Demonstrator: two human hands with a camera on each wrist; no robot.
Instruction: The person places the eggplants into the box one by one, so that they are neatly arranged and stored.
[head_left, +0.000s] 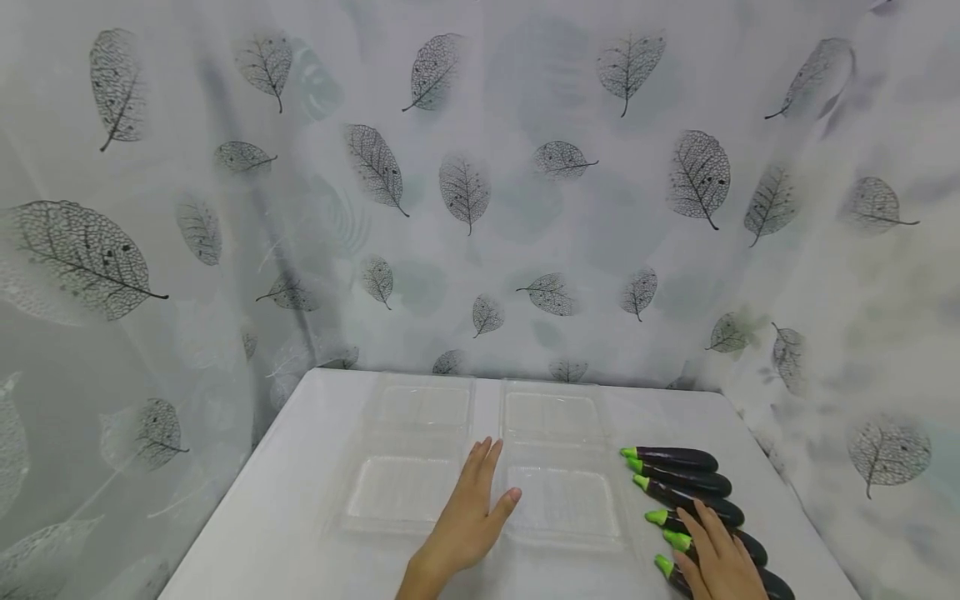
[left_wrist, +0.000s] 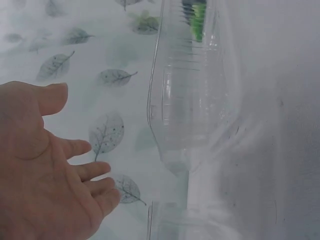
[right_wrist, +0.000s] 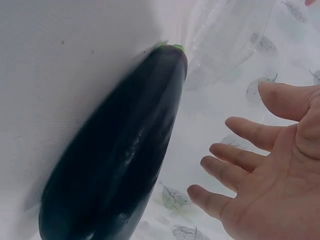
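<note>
Several dark purple eggplants with green caps lie in a row along the right side of the white table. Over the nearer ones hovers my right hand, fingers spread and nothing in its grasp. The right wrist view has one eggplant large, beside the open palm. My left hand is held over the gap between the clear plastic trays, its fingers extended and its thumb apart. A front left tray and a front right tray lie on either side of it. In the left wrist view, a clear tray wall stands beyond the empty palm.
Two more clear sections, at back left and back right, adjoin the front trays. The white table ends at a rear edge against a leaf-printed curtain, which also hangs along both sides.
</note>
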